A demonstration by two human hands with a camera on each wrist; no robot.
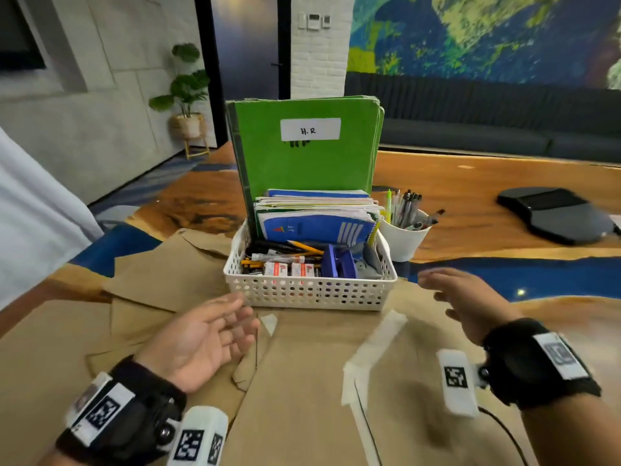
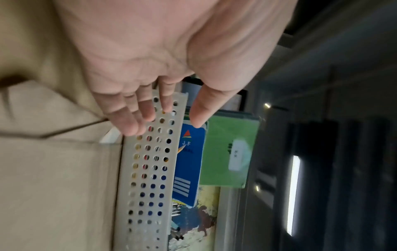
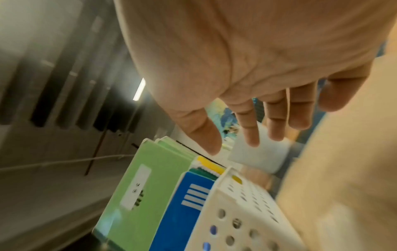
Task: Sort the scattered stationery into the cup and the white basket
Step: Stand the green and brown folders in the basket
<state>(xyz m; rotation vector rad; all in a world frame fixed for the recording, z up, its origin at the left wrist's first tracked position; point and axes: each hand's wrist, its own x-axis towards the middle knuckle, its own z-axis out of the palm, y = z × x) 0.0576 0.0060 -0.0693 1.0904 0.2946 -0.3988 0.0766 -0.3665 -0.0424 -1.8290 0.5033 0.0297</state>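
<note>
The white perforated basket (image 1: 312, 294) stands mid-table, packed with a green folder (image 1: 307, 159) labelled H.R, blue notebooks (image 1: 319, 227), pencils, small boxes and a blue stapler-like item (image 1: 337, 262). To its right a white cup (image 1: 405, 240) holds several pens. My left hand (image 1: 215, 327) hovers palm-up just left of the basket's front corner, fingers relaxed, holding nothing. Right of the basket my right hand (image 1: 460, 297) is spread and empty. In the left wrist view my left hand (image 2: 167, 110) is close to the basket (image 2: 146, 178). The right wrist view shows my right hand (image 3: 257, 129) above the basket (image 3: 247, 212) and cup (image 3: 264, 156).
Brown paper sheets (image 1: 285, 381) with white tape strips cover the near table. A black flat object (image 1: 557, 213) lies at the far right on the wood-and-blue table. A person's white sleeve (image 1: 37, 213) is at the left edge. A potted plant (image 1: 188, 95) stands beyond.
</note>
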